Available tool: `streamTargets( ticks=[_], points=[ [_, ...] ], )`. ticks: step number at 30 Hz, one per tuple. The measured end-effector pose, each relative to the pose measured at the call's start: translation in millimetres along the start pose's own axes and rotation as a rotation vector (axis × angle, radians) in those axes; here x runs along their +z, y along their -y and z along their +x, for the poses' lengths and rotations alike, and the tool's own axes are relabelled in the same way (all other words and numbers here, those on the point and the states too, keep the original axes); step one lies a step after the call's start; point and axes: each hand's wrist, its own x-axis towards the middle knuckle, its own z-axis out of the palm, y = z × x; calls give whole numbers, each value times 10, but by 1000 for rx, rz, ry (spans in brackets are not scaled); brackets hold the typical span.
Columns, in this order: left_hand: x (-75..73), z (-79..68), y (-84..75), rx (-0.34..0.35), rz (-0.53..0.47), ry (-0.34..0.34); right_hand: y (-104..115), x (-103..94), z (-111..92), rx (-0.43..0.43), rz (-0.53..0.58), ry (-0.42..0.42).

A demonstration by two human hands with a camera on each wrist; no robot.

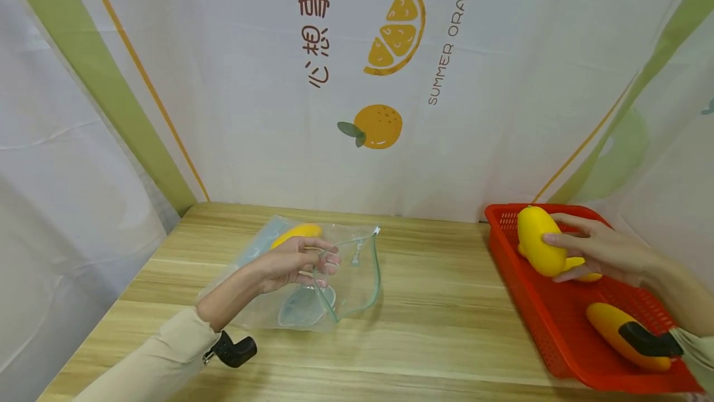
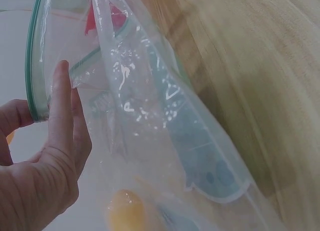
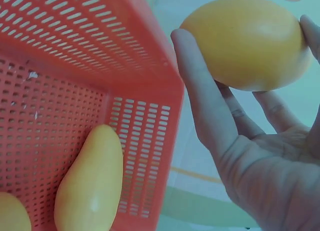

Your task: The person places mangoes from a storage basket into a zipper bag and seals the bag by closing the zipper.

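Note:
My left hand [image 1: 295,261] pinches the green-edged mouth of a clear zip bag [image 1: 348,290] between thumb and fingers, and the mouth gapes to the right. Inside the bag, toward its back, lies a yellow fruit [image 1: 301,230]; it shows blurred through the plastic in the left wrist view. The bag has a pale blue printed patch [image 2: 205,161]. On the right, my right hand [image 1: 605,250] grips a smooth yellow mango [image 3: 247,43] above the far end of the red basket [image 3: 172,66]. Thumb and fingertips wrap its sides, with the palm below in the right wrist view.
Within the basket lie more mangoes, one at the near end [image 1: 613,327] and another [image 1: 586,270] behind the right hand. The wooden table [image 1: 435,327] runs between bag and basket. A printed white curtain [image 1: 251,111] hangs along the back and sides.

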Motion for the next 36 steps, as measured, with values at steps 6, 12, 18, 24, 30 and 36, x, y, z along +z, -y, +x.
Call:
streamTargets(
  ticks=[6, 12, 18, 24, 30, 36],
  points=[
    [3, 21, 35, 4, -6, 5, 32, 58, 58, -3, 3, 21],
    [6, 11, 39, -2, -7, -2, 44, 136, 97, -3, 11, 7],
    [4, 8, 31, 3, -2, 6, 63, 199, 133, 5, 5, -31],
    [4, 3, 19, 12, 8, 14, 69, 203, 172, 2, 20, -51],
    [-2, -15, 10, 18, 11, 14, 88, 235, 219, 10, 22, -48],
    [-16, -20, -13, 19, 10, 15, 118, 270, 250, 12, 30, -49]
  ],
)
